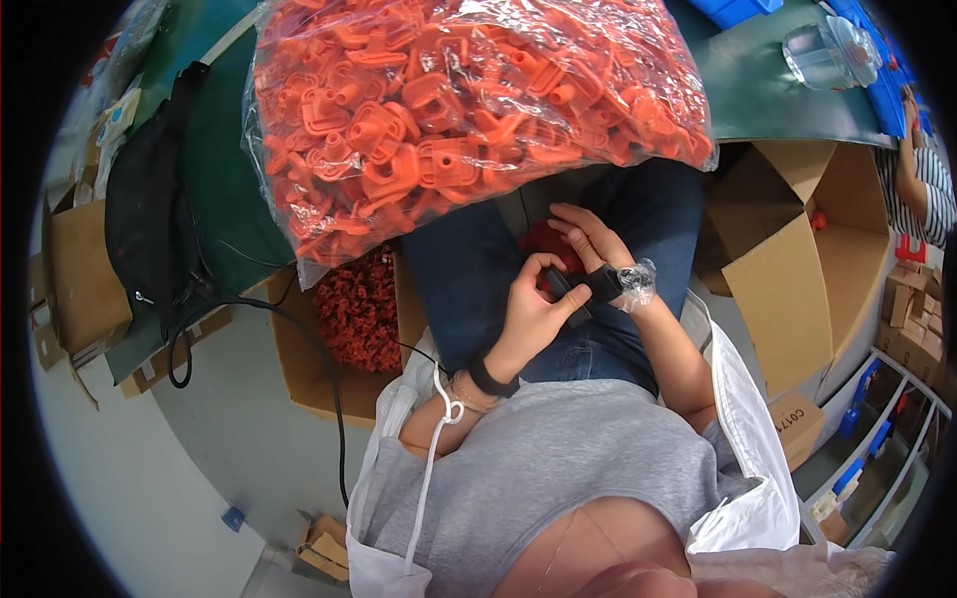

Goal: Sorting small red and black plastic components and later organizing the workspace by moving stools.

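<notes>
Above my lap, my left hand [534,317] pinches a small black rectangular block [567,298] between thumb and fingers. The block is beside a black module [603,283] strapped at my right wrist, where clear plastic wrap [635,285] also shows. Whether block and module are joined, I cannot tell. My right hand [588,237] has its fingers stretched out and rests near a rounded red thing [548,242], partly hidden by both hands. A black band [490,376] circles my left wrist.
A big clear bag of orange plastic parts [429,120] overhangs the green table's edge. Open cardboard boxes stand at left [299,371] and right [788,299], the left one with small red pieces [359,314]. A black cable [334,389] hangs left. A lidded clear jar [830,55] stands far right.
</notes>
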`<control>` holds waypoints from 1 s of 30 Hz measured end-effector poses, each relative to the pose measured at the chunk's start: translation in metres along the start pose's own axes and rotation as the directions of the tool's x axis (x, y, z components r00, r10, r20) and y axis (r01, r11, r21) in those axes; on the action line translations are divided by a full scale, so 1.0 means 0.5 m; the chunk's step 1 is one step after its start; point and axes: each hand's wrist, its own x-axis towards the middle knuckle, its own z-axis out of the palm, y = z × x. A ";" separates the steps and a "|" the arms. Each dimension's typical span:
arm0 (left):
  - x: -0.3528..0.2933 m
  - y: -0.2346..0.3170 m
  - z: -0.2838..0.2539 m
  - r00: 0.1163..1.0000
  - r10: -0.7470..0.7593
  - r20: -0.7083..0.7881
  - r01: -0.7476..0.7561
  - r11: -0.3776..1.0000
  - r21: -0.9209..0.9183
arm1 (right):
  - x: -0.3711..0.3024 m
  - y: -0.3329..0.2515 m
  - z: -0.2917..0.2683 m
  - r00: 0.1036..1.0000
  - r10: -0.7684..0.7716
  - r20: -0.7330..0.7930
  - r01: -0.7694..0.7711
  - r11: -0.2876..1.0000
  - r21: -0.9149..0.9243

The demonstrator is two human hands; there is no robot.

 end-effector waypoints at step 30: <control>-0.023 0.021 -0.018 1.000 0.010 -0.007 -0.012 0.972 -0.234 | -0.085 -0.083 -0.007 0.973 -0.053 0.226 0.128 0.936 -0.329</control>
